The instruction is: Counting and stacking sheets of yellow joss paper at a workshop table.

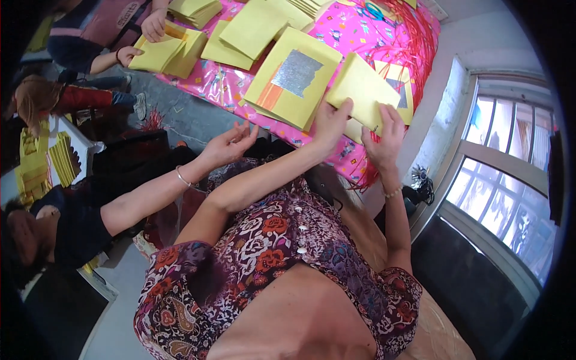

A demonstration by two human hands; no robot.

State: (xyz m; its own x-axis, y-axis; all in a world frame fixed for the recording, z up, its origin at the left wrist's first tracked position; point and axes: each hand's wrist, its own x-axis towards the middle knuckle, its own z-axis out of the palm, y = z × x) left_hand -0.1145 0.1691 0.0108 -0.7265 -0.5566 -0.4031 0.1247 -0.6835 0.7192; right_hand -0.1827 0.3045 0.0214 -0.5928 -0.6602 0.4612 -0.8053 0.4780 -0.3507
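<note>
A thick folded packet of yellow paper (362, 90) is tilted up at the near right of the table. My left hand (331, 126) grips its lower left corner, thumb on the front face. At its lower right edge is my right hand (387, 137), fingers curled against the paper; a tiny dark thing shows between thumb and fingers, too small to name. Just left lies a larger yellow paper stack (324, 57) bearing a silver foil patch (297, 73) and an orange strip. Behind the packet, another yellow sheet with a silver patch (397, 90) is partly covered.
A pink patterned cloth (219, 90) covers the table, with more yellow stacks (255, 27), red strings (423, 45) and teal scissors (373, 10). Another person's braceleted arm (195, 168) reaches in from the left. Across, a person's hands (129, 56) hold yellow paper. A barred window stands right.
</note>
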